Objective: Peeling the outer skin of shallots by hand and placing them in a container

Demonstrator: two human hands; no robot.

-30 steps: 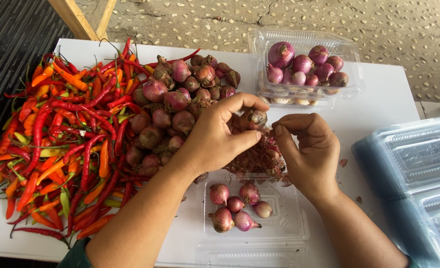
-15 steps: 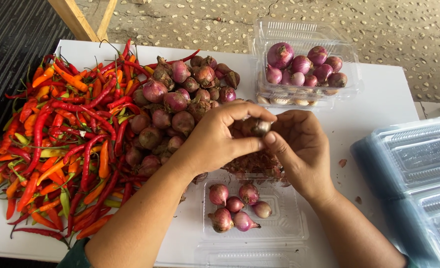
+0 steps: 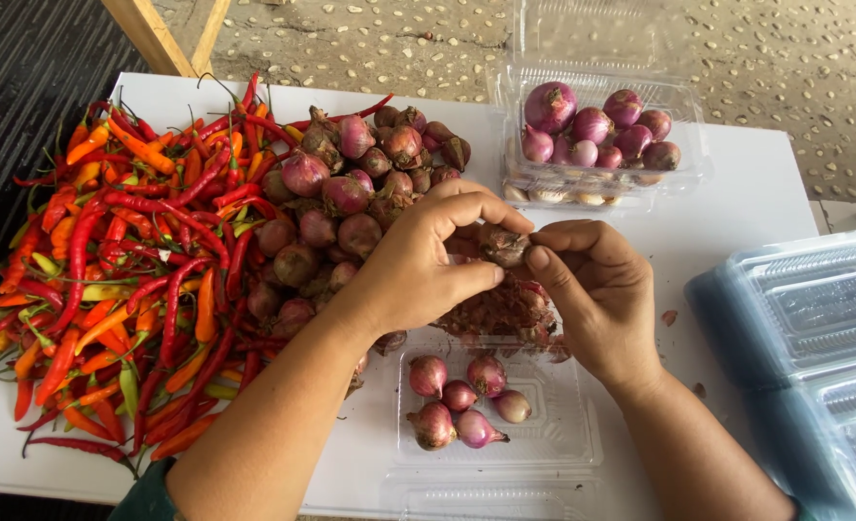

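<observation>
Between the two hands, a single brown-skinned shallot [image 3: 501,243] is held up above the white table [image 3: 736,203]. The left hand [image 3: 418,265] closes around it from the left side, with thumb below and fingers curled over the top, and the right hand [image 3: 597,289] pinches its right side with the thumb and the first fingers. Both hands are closed on this same shallot.

Directly under the grip lies a small heap of dry reddish peels [image 3: 495,311]. Just below that, nearer to the person, stands an open clear plastic box [image 3: 568,434] with six peeled purple shallots [image 3: 461,400] inside. Left of the grip and behind it is a big pile of unpeeled shallots [image 3: 351,203], and further left a wide pile of red, orange and green chillies [image 3: 119,260] touching it. Beyond the grip, to the far right, a second clear box [image 3: 679,178] holds bigger purple shallots. Well to the right of the right hand, a stack of empty clear boxes [image 3: 804,328] stands at the table edge.
</observation>
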